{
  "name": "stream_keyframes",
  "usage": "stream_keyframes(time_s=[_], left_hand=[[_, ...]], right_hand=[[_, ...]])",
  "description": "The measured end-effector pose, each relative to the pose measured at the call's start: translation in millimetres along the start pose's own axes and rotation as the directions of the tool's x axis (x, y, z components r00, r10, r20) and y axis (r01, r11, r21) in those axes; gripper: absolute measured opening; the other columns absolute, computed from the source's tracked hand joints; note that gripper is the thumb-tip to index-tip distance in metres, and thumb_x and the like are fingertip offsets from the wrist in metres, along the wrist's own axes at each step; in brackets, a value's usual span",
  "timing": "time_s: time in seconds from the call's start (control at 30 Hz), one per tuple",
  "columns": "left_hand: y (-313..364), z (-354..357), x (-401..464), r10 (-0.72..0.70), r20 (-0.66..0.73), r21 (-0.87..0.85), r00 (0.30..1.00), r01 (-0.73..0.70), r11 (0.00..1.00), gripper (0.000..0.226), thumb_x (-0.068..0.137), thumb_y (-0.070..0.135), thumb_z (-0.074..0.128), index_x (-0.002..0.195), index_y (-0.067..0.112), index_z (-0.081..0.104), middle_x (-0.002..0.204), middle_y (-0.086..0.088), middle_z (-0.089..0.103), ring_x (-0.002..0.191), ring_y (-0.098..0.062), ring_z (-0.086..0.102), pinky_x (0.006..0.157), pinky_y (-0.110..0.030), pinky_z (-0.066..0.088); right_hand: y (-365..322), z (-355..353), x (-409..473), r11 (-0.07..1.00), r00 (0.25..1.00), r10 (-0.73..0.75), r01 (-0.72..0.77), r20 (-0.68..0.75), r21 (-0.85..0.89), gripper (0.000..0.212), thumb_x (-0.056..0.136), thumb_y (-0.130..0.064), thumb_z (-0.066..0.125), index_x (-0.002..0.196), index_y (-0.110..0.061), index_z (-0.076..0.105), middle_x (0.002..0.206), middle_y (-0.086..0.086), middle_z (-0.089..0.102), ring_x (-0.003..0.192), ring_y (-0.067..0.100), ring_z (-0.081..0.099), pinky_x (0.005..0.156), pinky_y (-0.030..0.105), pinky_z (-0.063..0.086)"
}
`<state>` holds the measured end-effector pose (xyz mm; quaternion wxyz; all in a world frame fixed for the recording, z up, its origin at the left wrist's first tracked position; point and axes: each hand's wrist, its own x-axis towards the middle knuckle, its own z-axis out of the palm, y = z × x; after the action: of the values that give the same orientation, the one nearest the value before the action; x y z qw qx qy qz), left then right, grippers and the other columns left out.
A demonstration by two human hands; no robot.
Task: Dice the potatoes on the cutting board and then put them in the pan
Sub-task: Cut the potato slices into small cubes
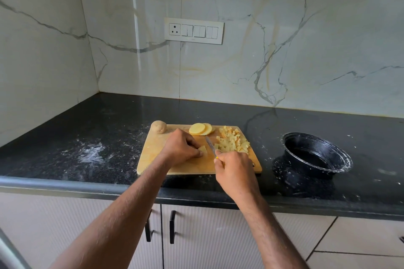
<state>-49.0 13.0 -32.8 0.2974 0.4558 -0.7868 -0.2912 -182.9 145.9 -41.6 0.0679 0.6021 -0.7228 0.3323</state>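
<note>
The left hand (179,147) pinches a potato piece (202,149) on the cutting board (153,150); the right hand (235,168) grips a knife (210,145) just beside those fingertips; diced potato (232,141) lies beyond the blade; the pan (317,155) sits well apart, right of both hands.

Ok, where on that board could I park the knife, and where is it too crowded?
Bare wood lies on the cutting board along its left side, between the whole potato and the near edge. The right half is crowded with diced potato, the far edge holds slices, and both hands fill the middle.
</note>
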Motion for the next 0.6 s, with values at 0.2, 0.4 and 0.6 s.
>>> stream_keyframes(time_s=[0.2,0.4,0.6], left_hand=[[4,-1,-3,-0.025,-0.005,-0.002,1.000,0.025,1.000,0.012,0.069,0.016,0.091,0.076,0.020,0.081,0.067,0.014,0.069,0.059,0.001,0.059,0.050,-0.007,0.040],[3,-1,-1,-0.054,0.000,-0.010,0.999,0.054,0.999,0.013,0.069,0.016,0.090,0.079,0.019,0.082,0.071,0.011,0.072,0.066,-0.002,0.063,0.059,-0.013,0.046],[6,-2,3,-0.138,0.023,-0.066,0.990,0.139,0.988,0.013,0.068,0.010,0.090,0.076,0.015,0.081,0.075,0.003,0.075,0.078,-0.014,0.069,0.074,-0.029,0.058]], right_hand=[[-14,14,7,1.000,1.000,-0.001,0.001,-0.008,0.022,0.030,0.098,-0.025,0.064,0.126,-0.016,0.069,0.113,-0.003,0.074,0.091,0.011,0.070,0.071,0.014,0.051],[-16,20,10,1.000,1.000,-0.014,0.014,0.010,-0.004,0.023,0.098,-0.024,0.063,0.117,-0.016,0.073,0.108,-0.002,0.074,0.085,0.012,0.070,0.068,0.020,0.057],[-14,25,14,0.998,0.999,-0.012,0.015,0.053,-0.053,0.016,0.098,-0.025,0.062,0.103,-0.017,0.075,0.092,-0.002,0.072,0.074,0.012,0.065,0.062,0.027,0.059]])
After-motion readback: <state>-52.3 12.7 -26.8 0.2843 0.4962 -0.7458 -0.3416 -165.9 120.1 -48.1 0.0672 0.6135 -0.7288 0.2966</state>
